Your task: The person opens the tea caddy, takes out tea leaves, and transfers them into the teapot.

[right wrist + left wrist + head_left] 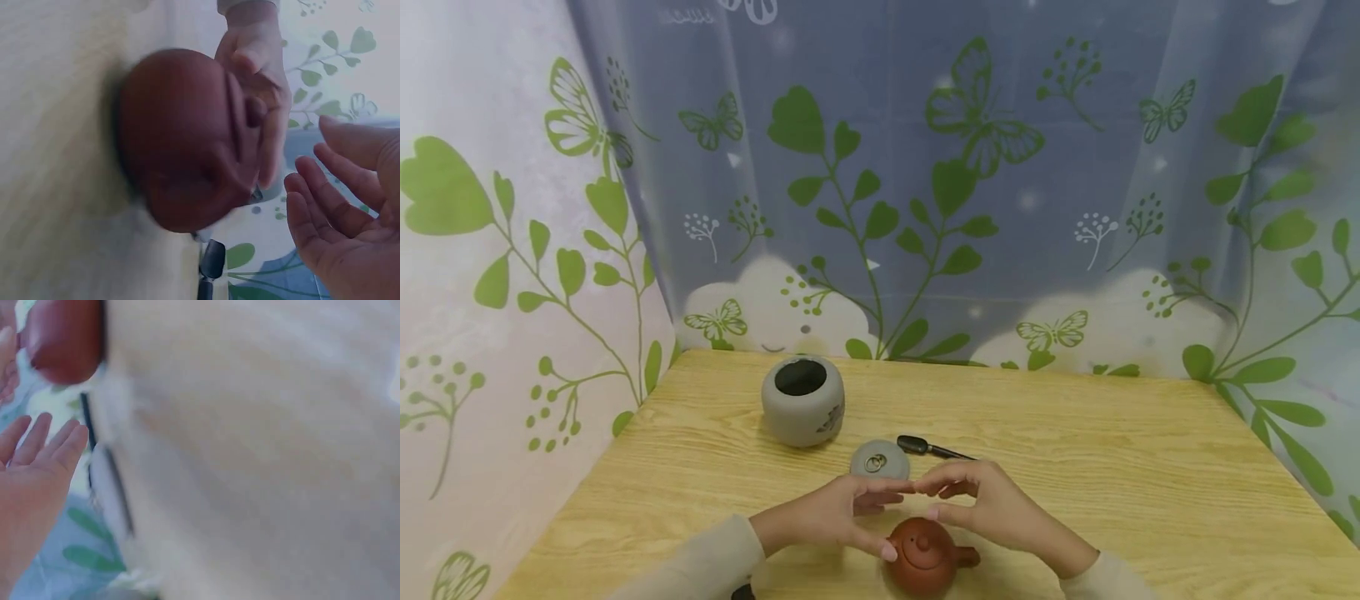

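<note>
A reddish-brown clay teapot (922, 568) with a knobbed lid stands upright on the table at the near edge of the head view, its handle toward the right. My left hand (829, 515) is at its left, fingers extended and thumb close to the pot's side; whether the thumb touches cannot be told. On the other side my right hand (988, 507) hovers above and behind the pot with loosely bent fingers. Both hands' fingertips nearly meet beyond the lid. In the right wrist view the right hand (350, 219) is apart from the teapot (178, 131) and holds nothing.
Just past the hands lies a round grey lid (880, 458) with a metal ring. A grey jar (802, 412) with its mouth uncovered stands farther back left. Beside the lid is a slim black tool (913, 444) with a wide head. Patterned curtains (880, 183) border the wooden table (1075, 433).
</note>
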{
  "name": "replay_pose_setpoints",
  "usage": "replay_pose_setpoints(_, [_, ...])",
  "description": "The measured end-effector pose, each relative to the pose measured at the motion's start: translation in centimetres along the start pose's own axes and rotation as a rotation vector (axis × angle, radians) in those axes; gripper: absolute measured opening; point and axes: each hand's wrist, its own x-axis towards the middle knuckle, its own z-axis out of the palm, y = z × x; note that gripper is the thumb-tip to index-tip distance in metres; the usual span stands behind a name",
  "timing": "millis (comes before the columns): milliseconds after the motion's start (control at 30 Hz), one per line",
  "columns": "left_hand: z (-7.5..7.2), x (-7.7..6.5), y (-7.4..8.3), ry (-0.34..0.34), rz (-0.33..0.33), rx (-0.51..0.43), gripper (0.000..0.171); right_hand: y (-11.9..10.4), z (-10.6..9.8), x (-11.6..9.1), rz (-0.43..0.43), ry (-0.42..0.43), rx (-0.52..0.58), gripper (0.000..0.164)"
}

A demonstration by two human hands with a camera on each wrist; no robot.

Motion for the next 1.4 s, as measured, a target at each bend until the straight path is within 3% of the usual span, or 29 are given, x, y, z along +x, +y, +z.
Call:
replay_pose_setpoints(133, [-1.9,-0.5,1.3,0.021,0.051,0.032,0.074,-0.4,-1.2,1.1,0.079,0.031,0.079,0.036])
replay_pose_setpoints(300, [-4.1,-1.4,2.8,0.124,0.117,0.127,0.075,-0.3,-2.2,2.8,0.127,0.061,0.068,0.043])
replay_pose_setpoints(467, [-6.2,-2.6,3.6,0.253,0.120,0.220,0.076,0.4,-2.7,4.5,0.132,0.052,0.017,0.045])
replay_pose_setpoints(667, [-8.8,-4.1,4.0,0.384,0.102,0.223,0.077,1.9,-2.5,6.5,0.108,0.011,-0.025,0.047])
replay_pose_setpoints(800, [-10.5,-5.0,3.7,0.466,0.107,0.232,0.078,3.0,-2.1,7.6,0.091,-0.030,-0.050,0.049])
replay_pose_setpoints(1067, [-12.9,-6.3,2.4,0.624,0.023,0.285,0.078,4.7,-1.1,9.0,0.087,-0.108,-0.087,0.055])
replay_pose_setpoints(1267, [-13.7,-6.8,0.6,0.681,-0.061,0.290,0.085,5.5,-0.2,9.3,0.091,-0.108,-0.110,0.054])
replay_pose_setpoints(1400, [-13.9,-6.9,-0.6,0.697,-0.097,0.288,0.088,5.8,0.3,9.5,0.064,-0.120,-0.196,0.055])
